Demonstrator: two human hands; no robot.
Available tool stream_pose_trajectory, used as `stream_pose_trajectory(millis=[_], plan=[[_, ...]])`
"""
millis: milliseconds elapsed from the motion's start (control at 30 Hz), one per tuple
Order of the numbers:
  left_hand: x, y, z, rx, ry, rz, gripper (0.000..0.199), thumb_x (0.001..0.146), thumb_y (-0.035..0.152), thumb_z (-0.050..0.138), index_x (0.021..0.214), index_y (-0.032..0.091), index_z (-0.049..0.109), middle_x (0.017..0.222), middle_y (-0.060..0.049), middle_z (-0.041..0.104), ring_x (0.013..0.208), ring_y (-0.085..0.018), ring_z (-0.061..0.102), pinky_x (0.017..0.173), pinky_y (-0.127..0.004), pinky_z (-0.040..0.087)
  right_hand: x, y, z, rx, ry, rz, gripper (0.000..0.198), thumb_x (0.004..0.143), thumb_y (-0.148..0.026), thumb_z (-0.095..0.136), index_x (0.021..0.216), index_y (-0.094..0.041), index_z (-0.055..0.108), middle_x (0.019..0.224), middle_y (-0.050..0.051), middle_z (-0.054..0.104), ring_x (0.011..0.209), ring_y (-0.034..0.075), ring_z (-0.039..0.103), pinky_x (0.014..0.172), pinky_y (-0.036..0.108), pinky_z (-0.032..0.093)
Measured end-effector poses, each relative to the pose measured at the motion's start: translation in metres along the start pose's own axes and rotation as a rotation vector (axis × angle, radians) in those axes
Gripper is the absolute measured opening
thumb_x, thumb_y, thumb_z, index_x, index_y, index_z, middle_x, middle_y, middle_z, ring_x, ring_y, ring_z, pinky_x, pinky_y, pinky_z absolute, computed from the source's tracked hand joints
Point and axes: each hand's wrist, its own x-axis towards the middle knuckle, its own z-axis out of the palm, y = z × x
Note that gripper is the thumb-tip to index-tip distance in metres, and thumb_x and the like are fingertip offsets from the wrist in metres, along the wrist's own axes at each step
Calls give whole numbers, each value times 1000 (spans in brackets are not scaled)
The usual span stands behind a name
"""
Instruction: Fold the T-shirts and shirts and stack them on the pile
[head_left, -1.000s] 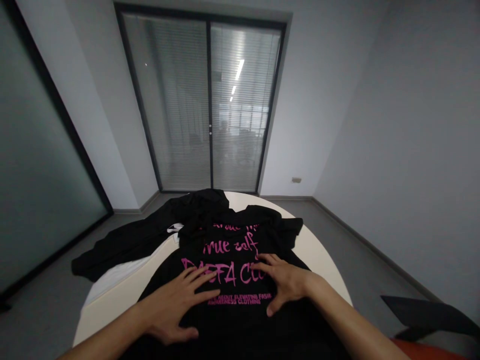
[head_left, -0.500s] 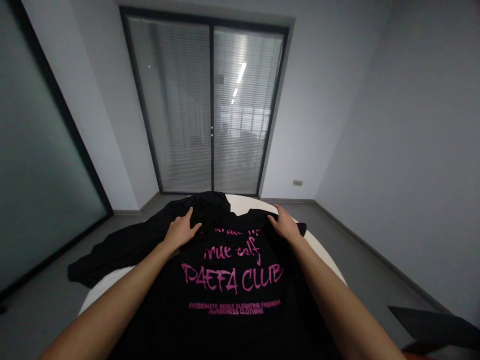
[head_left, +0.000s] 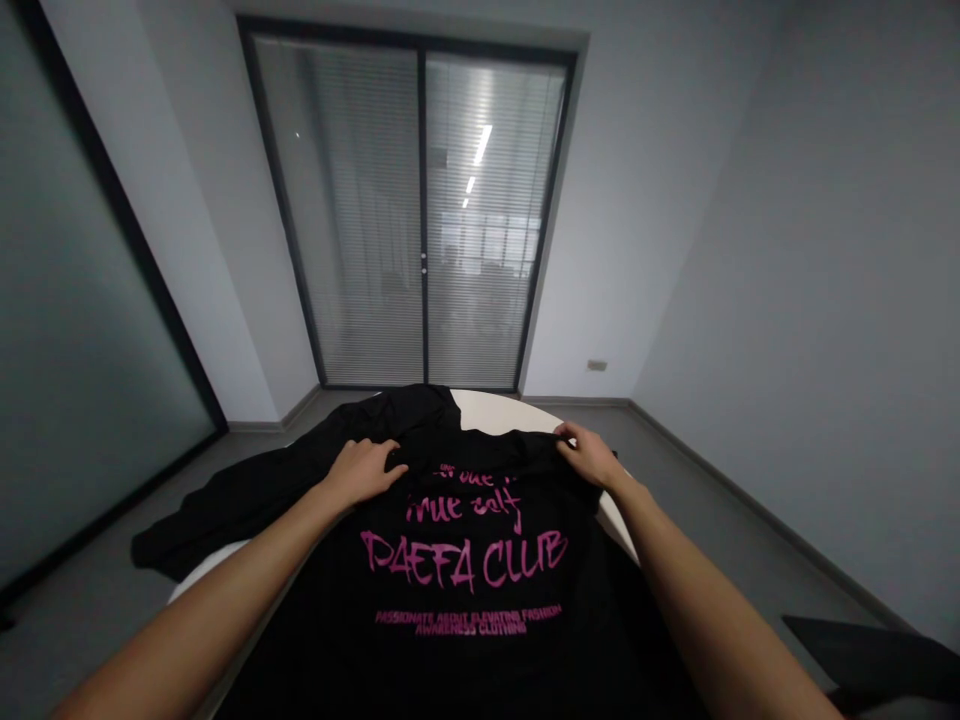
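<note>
A black T-shirt [head_left: 465,660] with pink lettering lies spread on a white round table [head_left: 499,408], its top edge away from me and rumpled. At its upper left corner my left hand [head_left: 364,470] has finger and thumb closed on the cloth. My right hand [head_left: 589,455] pinches the shirt's upper right corner, by the table's right edge. Folds hide part of the top line of lettering. Another black garment [head_left: 247,505] lies beyond and to the left of the T-shirt, hanging over the table's left edge.
Behind the table stands a glass door [head_left: 424,210] with blinds in a dark frame. A frosted glass panel [head_left: 82,270] is on the left and a plain wall [head_left: 825,300] on the right. A dark flat object [head_left: 870,655] shows at lower right.
My right hand has moved right, drawing the shirt's corner outward. My left hand's pointing finger has curled down to the cloth. The top edge now lies wider, showing slightly different lettering.
</note>
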Motion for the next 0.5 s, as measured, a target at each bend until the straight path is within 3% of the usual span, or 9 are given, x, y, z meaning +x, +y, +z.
stream_pose_trajectory(millis=[100, 167, 267, 367, 433, 500], plan=[[11, 0, -3, -3, 52, -58, 32, 87, 45, 54, 96, 21, 74, 99, -13, 74, 105, -32, 65, 94, -42, 45, 0, -3, -12, -97, -3, -34, 25, 88, -31, 56, 103, -20, 72, 104, 10, 71, 97, 23, 65, 88, 32, 47], [20, -7, -11, -26, 110, -141, 38, 92, 44, 46, 102, 20, 73, 102, -15, 73, 102, -32, 67, 89, -41, 48, 5, -4, -20, -160, 60, 82, 27, 89, -36, 57, 104, -20, 73, 104, 13, 71, 103, 27, 64, 91, 36, 47], [34, -29, -30, -81, 209, -307, 45, 95, 45, 37, 114, 19, 69, 107, -16, 72, 102, -32, 67, 86, -41, 50, 23, -5, -30, 26, 94, 320, 31, 90, -36, 58, 110, -17, 70, 93, 15, 72, 93, 29, 69, 86, 41, 51], [48, -61, -52, -156, 292, -446, 47, 96, 46, 38, 116, 15, 68, 113, -16, 71, 102, -31, 66, 86, -41, 50, 50, -7, -33, 262, 88, 358, 38, 96, -32, 46, 125, -12, 58, 90, 14, 74, 79, 23, 72, 77, 38, 57], [54, -82, -64, -209, 356, -507, 49, 97, 44, 37, 118, 10, 66, 115, -15, 70, 102, -29, 65, 85, -38, 51, 66, -10, -32, 309, 119, 310, 44, 100, -30, 35, 138, -13, 46, 106, 15, 73, 90, 21, 72, 80, 36, 58], [58, -99, -71, -255, 430, -564, 50, 100, 37, 32, 120, 1, 61, 111, -16, 70, 97, -25, 64, 83, -35, 52, 78, -14, -27, 337, 182, 213, 53, 100, -29, 35, 151, -16, 28, 134, 16, 61, 118, 20, 63, 95, 37, 54]])
